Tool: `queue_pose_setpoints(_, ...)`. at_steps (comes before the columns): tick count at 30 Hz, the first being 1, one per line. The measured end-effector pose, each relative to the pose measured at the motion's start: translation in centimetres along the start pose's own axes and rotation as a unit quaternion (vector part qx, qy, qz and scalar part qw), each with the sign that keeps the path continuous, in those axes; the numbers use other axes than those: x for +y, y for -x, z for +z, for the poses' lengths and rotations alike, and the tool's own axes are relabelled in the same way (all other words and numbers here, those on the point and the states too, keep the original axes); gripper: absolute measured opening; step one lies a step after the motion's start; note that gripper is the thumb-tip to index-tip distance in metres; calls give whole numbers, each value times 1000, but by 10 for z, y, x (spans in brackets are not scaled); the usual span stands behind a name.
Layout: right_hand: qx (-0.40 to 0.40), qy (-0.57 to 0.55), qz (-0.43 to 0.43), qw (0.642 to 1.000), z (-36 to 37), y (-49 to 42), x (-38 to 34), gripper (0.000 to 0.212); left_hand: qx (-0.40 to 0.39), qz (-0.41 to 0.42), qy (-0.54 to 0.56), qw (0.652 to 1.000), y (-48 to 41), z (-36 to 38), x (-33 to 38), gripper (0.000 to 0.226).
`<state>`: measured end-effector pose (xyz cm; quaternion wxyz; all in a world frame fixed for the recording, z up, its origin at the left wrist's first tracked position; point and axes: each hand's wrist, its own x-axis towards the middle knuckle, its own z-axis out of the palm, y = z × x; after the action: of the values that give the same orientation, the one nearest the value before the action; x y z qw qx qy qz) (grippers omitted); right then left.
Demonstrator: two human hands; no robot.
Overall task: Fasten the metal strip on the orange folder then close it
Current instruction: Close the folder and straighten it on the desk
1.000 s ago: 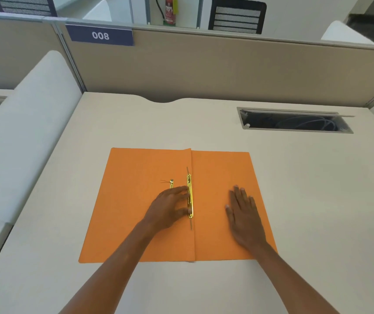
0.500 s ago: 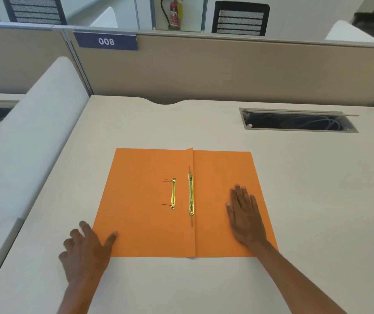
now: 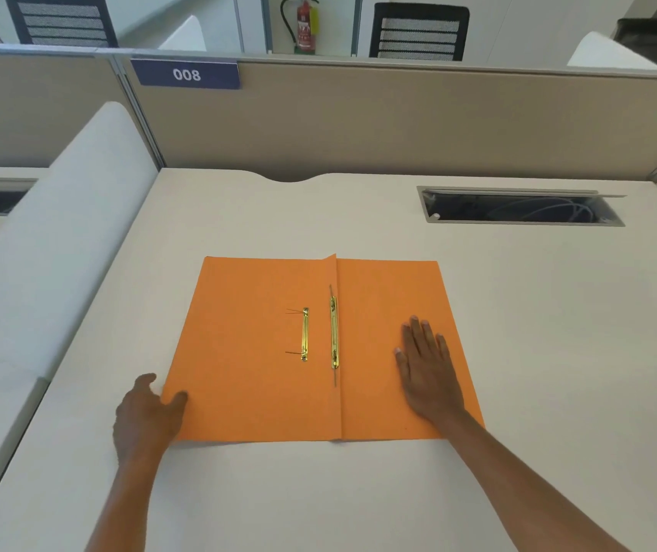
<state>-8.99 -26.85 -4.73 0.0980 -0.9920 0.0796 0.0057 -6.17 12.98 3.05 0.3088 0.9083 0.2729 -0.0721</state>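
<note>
Office cubicle: a pale desk (image 3: 358, 492) fills most of the frame, backed by a tan partition (image 3: 398, 117) along the upper part. A dark blue label (image 3: 186, 74) reading "008" sits on the partition at upper left. A cable slot (image 3: 518, 209) with its flap raised is cut into the desk at centre right. Beyond the partition, a red fire extinguisher (image 3: 306, 27) hangs at top centre, with black chairs (image 3: 418, 31) to either side of it.

The orange folder (image 3: 263, 352) lies open and flat on the desk at the centre of the frame, its spine fold running from the near edge toward the partition. A gold metal strip (image 3: 304, 333) lies on the left leaf, just left of the fold, its long axis parallel to the fold and pointing away from the viewer; two thin prongs stick out leftward from its ends. A second gold strip (image 3: 334, 332) lies along the fold itself, same orientation, with a thin metal rod showing past both of its ends. The two strips are near each other but apart.

The left hand (image 3: 145, 416) is at the lower left corner of the folder: the thumb rests on top of the left leaf and the fingers are tucked out of sight below its edge, so the corner is pinched between them and appears slightly lifted off the desk. The right hand (image 3: 428, 372) lies flat, palm down with fingers spread, on the right leaf, grasping nothing.
</note>
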Motion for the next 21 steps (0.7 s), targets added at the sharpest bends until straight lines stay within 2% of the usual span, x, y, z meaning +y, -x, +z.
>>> queue_pose_setpoints(3, 3, 7, -2, 1000, 0, 0, 1, 59, 14, 60, 119, 991, 10, -24, 12, 35)
queue_pose_setpoints(6, 7, 13, -5, 1000, 1, 1, 1, 59, -2, 114, 202, 973, 25, -46, 40, 34)
queue_pose_setpoints(9, 6, 14, -1, 1000, 1, 1, 1, 59, -69, 185, 267, 943, 49, -61, 74, 39)
queue_pose_setpoints(13, 13, 6, -2, 1000, 0, 2, 0, 60, -171, 267, 301, 899, 89, -57, 118, 42)
queue_pose_setpoints(16, 10, 9, -4, 1000, -2, 2, 1, 61, -223, 288, 310, 878, 112, -35, 146, 42)
queue_pose_setpoints(21, 4, -28, -2, 1000, -14, 4, -6, 63, -209, 351, 277, 870, 135, 20, 180, 47)
